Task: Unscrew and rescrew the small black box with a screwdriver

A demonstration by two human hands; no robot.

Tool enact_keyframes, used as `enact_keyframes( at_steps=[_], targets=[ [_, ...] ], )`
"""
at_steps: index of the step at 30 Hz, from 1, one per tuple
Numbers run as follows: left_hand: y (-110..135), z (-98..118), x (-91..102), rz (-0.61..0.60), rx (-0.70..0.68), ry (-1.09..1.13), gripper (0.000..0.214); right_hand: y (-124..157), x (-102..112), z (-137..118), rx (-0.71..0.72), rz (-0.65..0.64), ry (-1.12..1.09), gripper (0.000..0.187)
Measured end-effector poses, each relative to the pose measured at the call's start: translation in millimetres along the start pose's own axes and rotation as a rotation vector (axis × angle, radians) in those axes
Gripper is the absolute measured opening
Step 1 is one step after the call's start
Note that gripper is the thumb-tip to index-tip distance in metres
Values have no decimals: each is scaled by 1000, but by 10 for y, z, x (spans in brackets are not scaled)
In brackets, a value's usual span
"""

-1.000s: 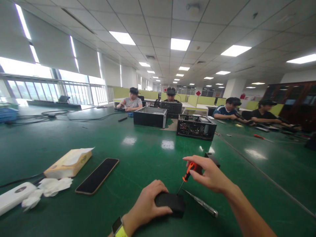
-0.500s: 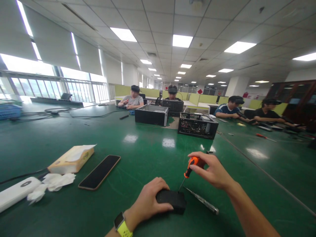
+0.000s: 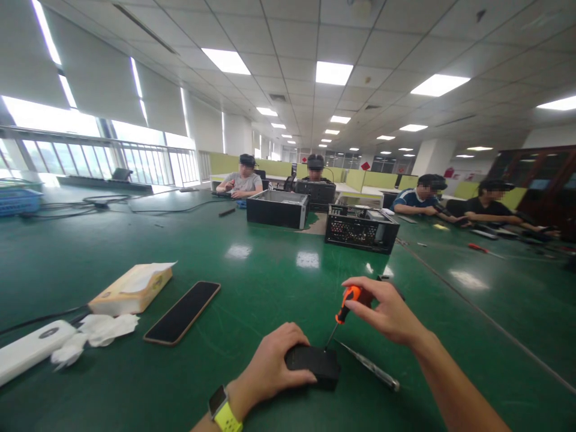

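My left hand [image 3: 281,363] grips a small black box [image 3: 317,365] from its left side, thumb along the near face and fingers over the far edge. The box rests on the green tabletop [image 3: 189,384]. In my right hand [image 3: 384,309] is an orange and black screwdriver [image 3: 347,305], held tilted between thumb and fingers. Its tip meets the top of the box near the far edge; the screw itself is too small to make out. Just right of the box lies a second, slim screwdriver with a clear handle [image 3: 373,369]. Behind my right hand, a dark object [image 3: 384,278] is mostly hidden.
To the left lie a phone [image 3: 183,313], a tissue pack [image 3: 132,289], crumpled tissues [image 3: 108,329] and a white power strip [image 3: 36,351]. Farther back stand a closed computer case [image 3: 276,211] and an opened one [image 3: 360,231]. Several co-workers sit across the table.
The view has shifted very slightly. Both hands, the box and the screwdriver hold the same positions, with no clear movement between them.
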State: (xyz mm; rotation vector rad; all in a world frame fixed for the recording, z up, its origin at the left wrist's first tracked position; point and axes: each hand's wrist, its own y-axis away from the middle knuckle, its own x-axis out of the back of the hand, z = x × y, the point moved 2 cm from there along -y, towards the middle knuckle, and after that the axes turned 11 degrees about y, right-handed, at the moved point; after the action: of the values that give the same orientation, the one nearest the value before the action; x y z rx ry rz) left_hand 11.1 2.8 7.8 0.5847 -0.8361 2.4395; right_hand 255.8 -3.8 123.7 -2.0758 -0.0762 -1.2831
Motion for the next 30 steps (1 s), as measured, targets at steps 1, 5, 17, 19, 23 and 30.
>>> enact_keyframes(
  at_steps=[1,5,17,19,23,30],
  targets=[
    [2,-1,0,0,-1,0,47,2,1,-8,1,0,2,25],
    [8,2,1,-2,-5,0,47,7,15,-38,9,-12,-13,28],
    [-5,15,5,-9,4,-6,49,24,48,-30,48,110,121,29],
    [-6,7,4,-9,0,-6,49,36,57,-39,51,84,105,31],
    [-7,7,6,-5,4,3,49,40,105,-90,92,-13,19,34],
    [-10,19,11,-9,-18,21,53,26,119,-158,35,158,42,27]
  ],
)
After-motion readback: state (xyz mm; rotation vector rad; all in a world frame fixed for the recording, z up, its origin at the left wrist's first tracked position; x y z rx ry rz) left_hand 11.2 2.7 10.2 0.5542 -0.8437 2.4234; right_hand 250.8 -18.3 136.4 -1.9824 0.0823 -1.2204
